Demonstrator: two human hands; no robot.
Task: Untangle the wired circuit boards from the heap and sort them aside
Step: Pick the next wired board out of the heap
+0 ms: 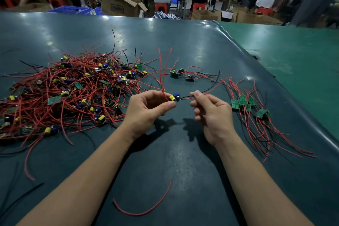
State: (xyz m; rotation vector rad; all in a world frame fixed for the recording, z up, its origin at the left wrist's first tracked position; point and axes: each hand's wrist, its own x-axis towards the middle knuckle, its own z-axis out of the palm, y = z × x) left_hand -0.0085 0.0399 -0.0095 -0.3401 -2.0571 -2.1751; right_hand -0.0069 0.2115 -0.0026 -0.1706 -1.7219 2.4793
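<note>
Between the hands, above the dark green tabletop (183,152), the left hand (146,108) pinches a small yellow-and-blue-capacitor circuit board (174,97) while the right hand (211,113) pinches its red wire (187,98), nearer the sorted row of green boards (245,103) rightward.

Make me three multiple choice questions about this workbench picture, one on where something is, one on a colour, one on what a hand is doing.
1. Where does the sorted bundle of boards lie?
A. right of the hands
B. on the heap
C. in a box

2. What colour is the loose wire between the forearms?
A. black
B. red
C. yellow

3. What is the left hand doing?
A. lying flat
B. pointing
C. pinching a circuit board

Answers: 1 A, it lies apart at the right. 2 B, plainly red. 3 C, thumb and fingers close on it.
</note>
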